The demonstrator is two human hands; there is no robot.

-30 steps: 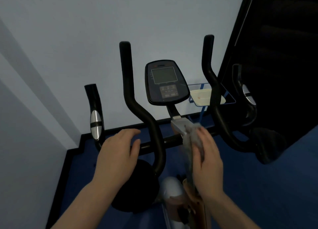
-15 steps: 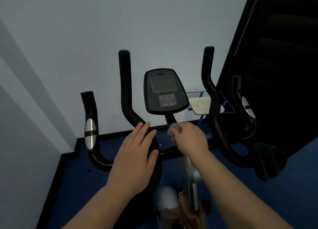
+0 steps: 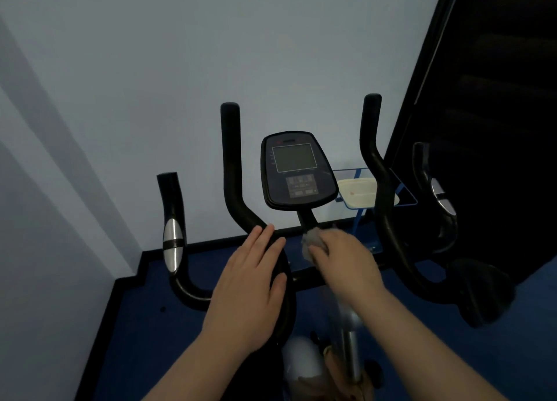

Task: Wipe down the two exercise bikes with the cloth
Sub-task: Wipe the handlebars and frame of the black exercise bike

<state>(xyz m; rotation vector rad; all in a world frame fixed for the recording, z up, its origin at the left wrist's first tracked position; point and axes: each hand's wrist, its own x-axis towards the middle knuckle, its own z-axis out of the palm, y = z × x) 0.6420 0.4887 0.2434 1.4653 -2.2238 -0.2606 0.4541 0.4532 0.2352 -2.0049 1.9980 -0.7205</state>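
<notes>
Nearest: my left hand (image 3: 254, 283) lies flat, fingers straight, on the bend of the inner left handlebar (image 3: 230, 171), steadying it; it holds nothing. Just right of it, my right hand (image 3: 343, 262) is curled round the grey cloth (image 3: 312, 242), bunched and pressed against the stem (image 3: 307, 220) under the console (image 3: 297, 170).

Farther: console and inner right handlebar (image 3: 375, 171), with the outer grips and their silver sensor pads (image 3: 172, 244) at far left and far right.

Progress (judgement): wiping this bike at the stem and crossbar; console and grips probably remain. No second bike in view, so I judge the task well short of half.

Unclear: most of the cloth is hidden under my fingers; the lower frame is blurred and cut off; the right side is too dark to read.
</notes>
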